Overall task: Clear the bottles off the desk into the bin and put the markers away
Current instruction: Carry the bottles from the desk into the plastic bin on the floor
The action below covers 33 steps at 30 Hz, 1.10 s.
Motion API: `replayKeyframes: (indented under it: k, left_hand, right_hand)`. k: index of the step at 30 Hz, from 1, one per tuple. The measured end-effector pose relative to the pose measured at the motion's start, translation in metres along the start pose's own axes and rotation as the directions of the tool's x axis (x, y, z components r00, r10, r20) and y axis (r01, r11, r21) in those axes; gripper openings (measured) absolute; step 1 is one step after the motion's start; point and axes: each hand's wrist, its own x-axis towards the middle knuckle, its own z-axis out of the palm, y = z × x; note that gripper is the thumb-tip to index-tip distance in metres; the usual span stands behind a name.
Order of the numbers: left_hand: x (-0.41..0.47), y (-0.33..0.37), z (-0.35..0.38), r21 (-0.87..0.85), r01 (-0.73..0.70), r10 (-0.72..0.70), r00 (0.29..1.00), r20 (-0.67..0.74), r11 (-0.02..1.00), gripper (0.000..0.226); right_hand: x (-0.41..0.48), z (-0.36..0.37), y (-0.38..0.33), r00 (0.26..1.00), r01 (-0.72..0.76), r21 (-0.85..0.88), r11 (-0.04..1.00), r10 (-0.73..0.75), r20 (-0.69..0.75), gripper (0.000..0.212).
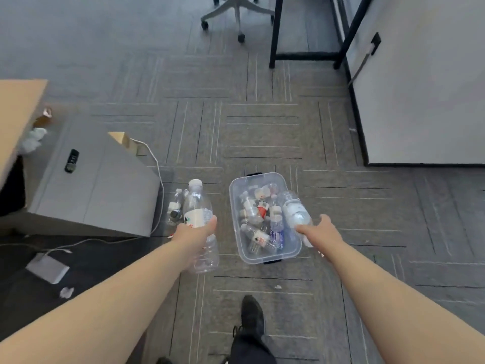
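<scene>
A clear plastic bin (296, 253) stands on the carpet in front of me, holding several empty bottles. My left hand (196, 233) grips a large clear bottle (197, 203) with a white cap, held left of the bin. My right hand (324, 233) holds a smaller clear bottle (295, 211) with a white label over the bin's right rim, cap end pointing away from me. No markers are visible.
Two or three small bottles (175, 206) stand on the floor left of the bin, beside a grey cabinet (91, 185). White cables and a grey adapter (48, 266) lie at the lower left. A desk frame (275, 30) and chair base (237, 11) are farther off. My shoe (252, 315) is below.
</scene>
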Motion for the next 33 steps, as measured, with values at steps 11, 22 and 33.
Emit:
replayKeyframes:
  k: [11,22,33]
  left_hand:
    - [0.007,0.02,0.066,0.089,0.007,-0.015,0.996,0.087,0.996,0.08]
    - [-0.023,0.045,0.042,0.079,-0.141,0.135,0.988,0.074,0.987,0.102]
    - [-0.106,0.046,-0.226,-0.213,-0.396,0.331,0.9,-0.283,0.893,0.09]
  right_hand:
    - [-0.006,-0.009,0.038,0.998,-0.064,-0.113,0.991,0.064,-0.007,0.049]
    - [-0.036,-0.042,0.036,0.997,-0.07,-0.209,0.975,0.061,-0.05,0.035]
    - [-0.171,0.05,-0.178,0.9,0.416,-0.396,0.819,-0.432,0.054,0.023]
